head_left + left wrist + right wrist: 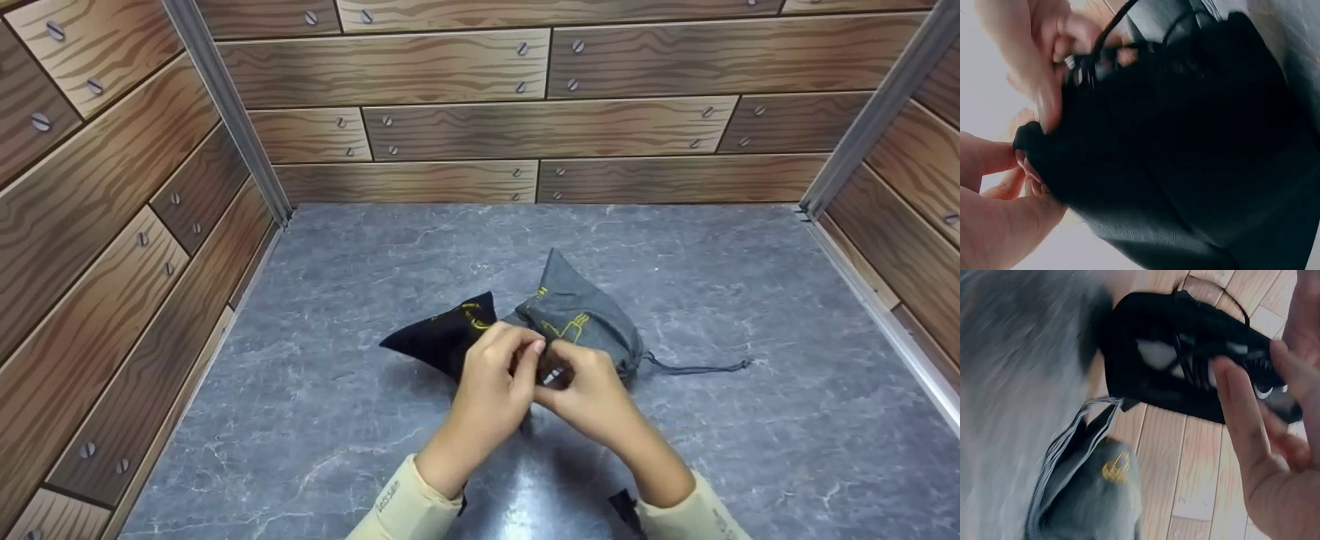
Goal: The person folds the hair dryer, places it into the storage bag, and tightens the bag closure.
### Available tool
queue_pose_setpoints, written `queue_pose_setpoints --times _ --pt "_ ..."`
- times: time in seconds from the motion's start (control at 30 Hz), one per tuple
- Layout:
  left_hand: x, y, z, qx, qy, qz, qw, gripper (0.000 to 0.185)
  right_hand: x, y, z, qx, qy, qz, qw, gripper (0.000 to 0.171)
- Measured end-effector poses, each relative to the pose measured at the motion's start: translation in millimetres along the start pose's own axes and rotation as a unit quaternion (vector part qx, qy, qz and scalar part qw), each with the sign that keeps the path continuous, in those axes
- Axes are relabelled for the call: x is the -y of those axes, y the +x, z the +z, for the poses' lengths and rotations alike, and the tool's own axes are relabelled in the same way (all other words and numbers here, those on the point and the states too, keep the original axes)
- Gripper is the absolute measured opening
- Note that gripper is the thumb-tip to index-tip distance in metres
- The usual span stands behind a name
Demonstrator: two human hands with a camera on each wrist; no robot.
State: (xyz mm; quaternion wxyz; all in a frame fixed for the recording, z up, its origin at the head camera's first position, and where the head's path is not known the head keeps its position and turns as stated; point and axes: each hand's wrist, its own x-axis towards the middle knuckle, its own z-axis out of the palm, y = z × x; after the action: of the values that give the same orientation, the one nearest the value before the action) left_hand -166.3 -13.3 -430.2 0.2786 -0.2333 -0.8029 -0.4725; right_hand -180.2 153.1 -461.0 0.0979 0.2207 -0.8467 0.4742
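A black drawstring pouch (439,337) with yellow print lies in front of my hands. My left hand (495,375) pinches the rim of its mouth, as the left wrist view shows at the pouch's dark cloth (1174,146). My right hand (592,390) is at the same mouth, thumb and fingers curled about a small silver-and-black item (553,375) whose kind is unclear. In the right wrist view the pouch (1129,365) gapes, with dark cord-like strips and pale patches inside. Beside it lies a grey drawstring pouch (592,319) with yellow print.
The grey pouch's dark cord (697,368) trails to the right across the grey marbled tabletop (337,262). Wood-print walls (450,71) with metal corner strips (232,112) enclose the back and sides.
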Motion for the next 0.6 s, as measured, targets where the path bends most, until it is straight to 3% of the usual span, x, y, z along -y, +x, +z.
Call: queue_pose_setpoints --times 0.07,0.17,0.23,0.37,0.6 --pt "0.2 0.3 0.1 -0.002 -0.003 0.006 1.0 0.007 4.5 2.1 3.3 -0.01 0.023 0.023 0.999 0.028" --pt "1.7 1.0 -1.2 -0.017 -0.005 0.01 0.9998 0.006 8.1 2.7 3.3 0.008 0.087 0.056 0.995 0.042" --pt "3.1 1.3 -2.5 -0.023 -0.01 0.012 0.9996 0.006 8.6 2.4 1.3 0.026 0.123 0.064 0.99 0.053" --pt "5.8 0.8 -4.6 -0.018 -0.013 0.009 0.9997 0.007 7.2 3.6 -2.0 0.045 0.145 0.063 0.986 0.062" --pt "15.5 -8.3 -7.1 -0.019 -0.003 -0.002 0.9998 0.009 3.7 8.8 -1.7 0.055 0.18 0.049 0.981 0.015"
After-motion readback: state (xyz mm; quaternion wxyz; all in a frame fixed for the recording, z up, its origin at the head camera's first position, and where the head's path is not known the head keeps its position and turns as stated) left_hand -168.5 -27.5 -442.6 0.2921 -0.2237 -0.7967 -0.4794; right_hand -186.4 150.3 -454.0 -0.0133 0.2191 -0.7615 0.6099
